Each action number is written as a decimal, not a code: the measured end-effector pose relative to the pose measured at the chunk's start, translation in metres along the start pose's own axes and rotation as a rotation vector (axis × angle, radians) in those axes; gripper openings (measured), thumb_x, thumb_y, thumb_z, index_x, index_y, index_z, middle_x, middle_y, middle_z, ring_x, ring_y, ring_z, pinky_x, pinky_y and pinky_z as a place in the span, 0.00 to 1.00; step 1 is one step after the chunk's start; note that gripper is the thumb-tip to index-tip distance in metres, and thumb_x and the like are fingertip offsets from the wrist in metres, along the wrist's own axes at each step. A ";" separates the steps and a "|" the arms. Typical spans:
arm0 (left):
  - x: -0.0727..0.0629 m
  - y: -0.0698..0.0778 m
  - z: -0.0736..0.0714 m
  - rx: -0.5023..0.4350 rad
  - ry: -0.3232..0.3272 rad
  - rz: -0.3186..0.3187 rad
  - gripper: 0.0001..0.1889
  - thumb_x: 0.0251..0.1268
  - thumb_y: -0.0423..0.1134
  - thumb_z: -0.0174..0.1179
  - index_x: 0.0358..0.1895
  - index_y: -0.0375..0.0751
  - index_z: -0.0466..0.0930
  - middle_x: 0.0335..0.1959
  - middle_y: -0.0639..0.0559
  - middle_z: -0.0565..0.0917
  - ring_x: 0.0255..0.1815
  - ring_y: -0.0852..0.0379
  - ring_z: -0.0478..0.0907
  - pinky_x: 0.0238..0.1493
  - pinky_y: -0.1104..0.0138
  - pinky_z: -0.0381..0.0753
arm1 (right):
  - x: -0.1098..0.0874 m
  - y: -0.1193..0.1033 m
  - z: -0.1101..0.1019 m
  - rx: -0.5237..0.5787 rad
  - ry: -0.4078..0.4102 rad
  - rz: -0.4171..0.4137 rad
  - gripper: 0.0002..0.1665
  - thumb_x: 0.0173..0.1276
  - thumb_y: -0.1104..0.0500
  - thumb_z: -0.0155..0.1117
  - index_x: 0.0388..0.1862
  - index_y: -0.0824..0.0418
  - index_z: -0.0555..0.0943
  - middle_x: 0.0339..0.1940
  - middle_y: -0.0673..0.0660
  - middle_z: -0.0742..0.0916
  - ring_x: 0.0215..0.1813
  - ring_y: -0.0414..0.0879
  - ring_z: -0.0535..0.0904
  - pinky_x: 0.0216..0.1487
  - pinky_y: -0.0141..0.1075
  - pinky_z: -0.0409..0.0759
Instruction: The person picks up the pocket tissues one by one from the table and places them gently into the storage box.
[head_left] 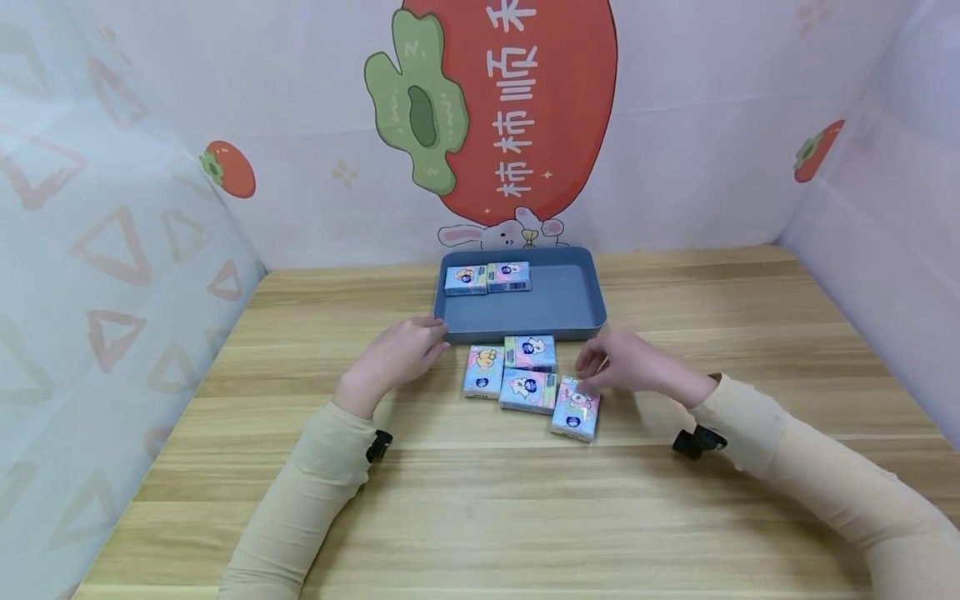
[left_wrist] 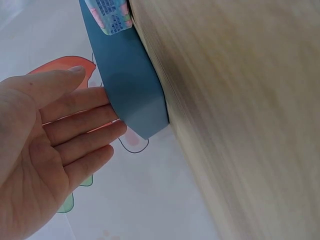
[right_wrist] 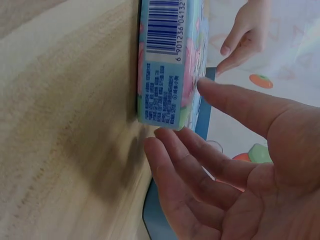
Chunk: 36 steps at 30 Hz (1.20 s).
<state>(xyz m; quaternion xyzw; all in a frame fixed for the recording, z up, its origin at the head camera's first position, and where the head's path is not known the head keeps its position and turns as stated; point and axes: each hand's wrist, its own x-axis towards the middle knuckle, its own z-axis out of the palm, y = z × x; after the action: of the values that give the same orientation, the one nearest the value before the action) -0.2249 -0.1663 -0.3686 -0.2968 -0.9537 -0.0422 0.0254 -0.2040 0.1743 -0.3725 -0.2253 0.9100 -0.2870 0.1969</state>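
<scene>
- while the left hand (head_left: 397, 354), fingers extended and gripping nothing, meets the near left corner of the blue tray (head_left: 566, 298), the right hand (head_left: 626, 362) is parted around the far end of the rightmost tissue pack (head_left: 575, 415), unclosed
- three more tissue packs (head_left: 528, 392) lie left of that pack on the surface (head_left: 465, 517)
- two boxed-in packs (head_left: 466, 281) sit far left inside the tray

The tray (head_left: 562, 304) sits far back on the desk (head_left: 480, 517), wall (head_left: 315, 217) behind it, two packs (head_left: 466, 280) side by side in its left rear; right in front, four more packs (head_left: 528, 390) lie bunched. The left hand (head_left: 397, 354) is at the tray's front-left corner, the right hand (head_left: 630, 362) by the rightmost loose pack (head_left: 576, 412).
</scene>
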 end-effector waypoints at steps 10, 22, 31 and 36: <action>-0.002 0.001 0.000 0.004 0.007 0.007 0.17 0.68 0.39 0.55 0.53 0.31 0.80 0.54 0.38 0.81 0.56 0.44 0.79 0.59 0.54 0.78 | -0.003 -0.004 0.002 -0.021 -0.072 0.010 0.22 0.51 0.51 0.76 0.43 0.60 0.83 0.37 0.51 0.86 0.42 0.43 0.80 0.45 0.37 0.81; 0.000 0.000 0.002 0.007 0.007 -0.002 0.17 0.68 0.40 0.56 0.53 0.32 0.80 0.54 0.38 0.81 0.56 0.44 0.79 0.59 0.54 0.78 | 0.001 -0.007 0.003 -0.075 -0.131 0.040 0.25 0.51 0.51 0.76 0.46 0.60 0.82 0.42 0.53 0.85 0.46 0.45 0.78 0.50 0.41 0.79; -0.001 0.000 0.002 0.005 0.013 0.004 0.17 0.68 0.40 0.56 0.52 0.32 0.80 0.54 0.37 0.81 0.56 0.44 0.79 0.59 0.54 0.78 | 0.008 -0.005 0.003 -0.084 -0.202 0.058 0.26 0.53 0.51 0.74 0.48 0.63 0.81 0.44 0.54 0.84 0.47 0.46 0.77 0.52 0.41 0.78; 0.001 0.000 0.003 0.011 0.017 0.002 0.17 0.68 0.40 0.55 0.53 0.31 0.80 0.53 0.37 0.81 0.55 0.43 0.79 0.58 0.53 0.78 | 0.011 -0.005 0.003 -0.047 -0.241 0.067 0.27 0.55 0.54 0.73 0.50 0.66 0.78 0.45 0.56 0.83 0.47 0.46 0.76 0.53 0.41 0.77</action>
<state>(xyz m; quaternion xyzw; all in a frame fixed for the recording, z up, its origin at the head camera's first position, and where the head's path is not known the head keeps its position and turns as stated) -0.2259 -0.1656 -0.3714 -0.2975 -0.9533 -0.0392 0.0352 -0.2100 0.1638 -0.3738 -0.2322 0.8932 -0.2297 0.3090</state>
